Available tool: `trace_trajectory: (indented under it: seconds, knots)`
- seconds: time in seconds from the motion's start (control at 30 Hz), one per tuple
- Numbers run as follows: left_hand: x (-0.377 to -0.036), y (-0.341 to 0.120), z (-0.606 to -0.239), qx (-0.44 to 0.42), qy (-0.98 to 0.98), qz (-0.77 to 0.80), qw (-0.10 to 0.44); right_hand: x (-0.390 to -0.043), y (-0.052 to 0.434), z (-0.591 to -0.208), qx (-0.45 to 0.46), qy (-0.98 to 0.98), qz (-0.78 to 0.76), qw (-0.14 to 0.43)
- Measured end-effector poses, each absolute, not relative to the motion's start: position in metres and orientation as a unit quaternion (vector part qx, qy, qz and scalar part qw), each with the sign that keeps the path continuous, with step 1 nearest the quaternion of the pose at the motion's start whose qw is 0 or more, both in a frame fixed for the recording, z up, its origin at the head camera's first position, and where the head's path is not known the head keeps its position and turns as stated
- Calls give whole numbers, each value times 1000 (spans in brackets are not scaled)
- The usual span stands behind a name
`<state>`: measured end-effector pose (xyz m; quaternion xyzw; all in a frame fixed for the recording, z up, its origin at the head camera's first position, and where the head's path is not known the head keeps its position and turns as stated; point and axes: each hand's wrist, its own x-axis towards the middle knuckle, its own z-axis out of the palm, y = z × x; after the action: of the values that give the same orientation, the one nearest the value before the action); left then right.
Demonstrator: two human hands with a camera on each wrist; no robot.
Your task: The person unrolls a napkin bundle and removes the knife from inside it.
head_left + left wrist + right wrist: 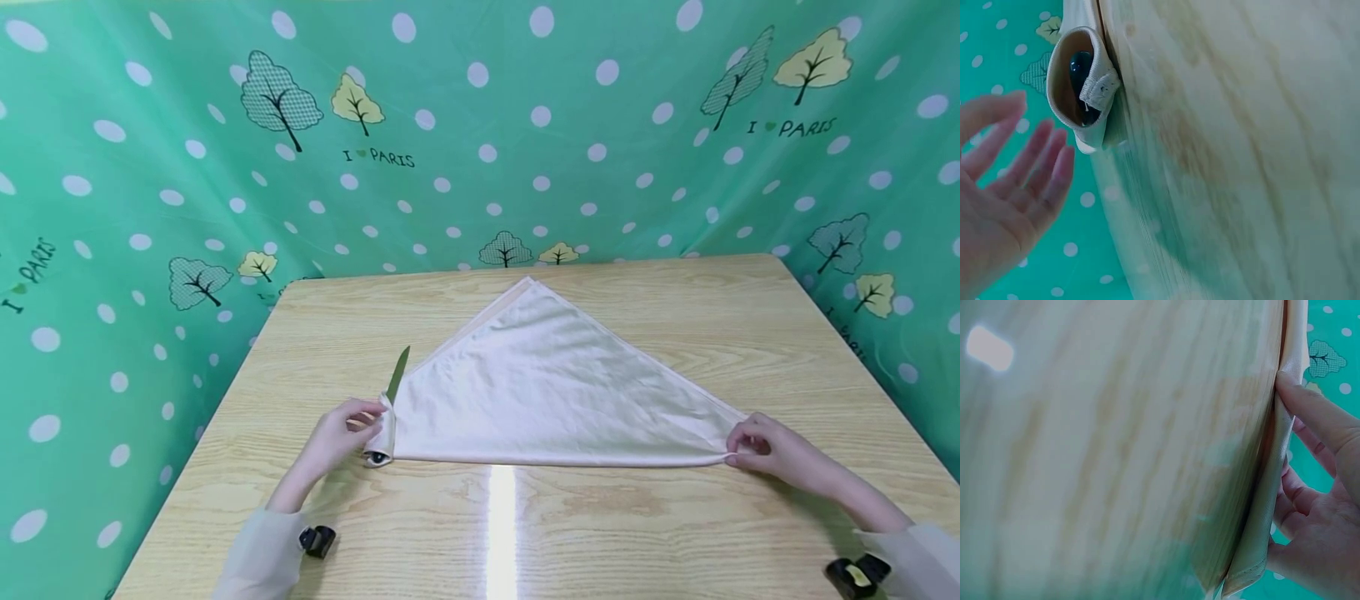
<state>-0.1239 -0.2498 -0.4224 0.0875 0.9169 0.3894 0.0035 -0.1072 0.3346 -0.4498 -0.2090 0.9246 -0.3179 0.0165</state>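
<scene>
A cream cloth (547, 392) lies folded into a triangle on the wooden table (600, 533). Its left corner is rolled round a knife: the green blade (397, 375) sticks out at the far end and the dark handle end (377, 457) shows at the near end. My left hand (341, 429) is at that roll. In the left wrist view my left hand (1004, 200) has straight fingers and stands a little apart from the cloth roll (1060, 81), with the dark handle (1080, 72) inside it. My right hand (757, 446) pinches the cloth's right corner (1266, 512), thumb (1316, 412) on top.
A green spotted curtain (480, 125) with tree prints closes in the table at the back and both sides. Bare wood lies in front of the cloth and beyond its far point. A bright glare stripe (501, 525) crosses the near tabletop.
</scene>
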Motion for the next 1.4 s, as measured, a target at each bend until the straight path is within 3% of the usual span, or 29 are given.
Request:
trace_trajectory:
  seconds: [0.17,0.5,0.83,1.4]
  knots:
    - [-117,-250,-422,145,918,369,11,-107,334,-449,-204,925,-320,21]
    - [-110,-250,-423,179,927,327,45,-106,335,-453,-214,920,-328,10]
    - [-109,-249,-426,210,933,289,37,-106,335,-454,-223,914,-338,3]
    - [-110,-246,-431,184,938,291,38,-105,336,-453,-215,915,-341,12]
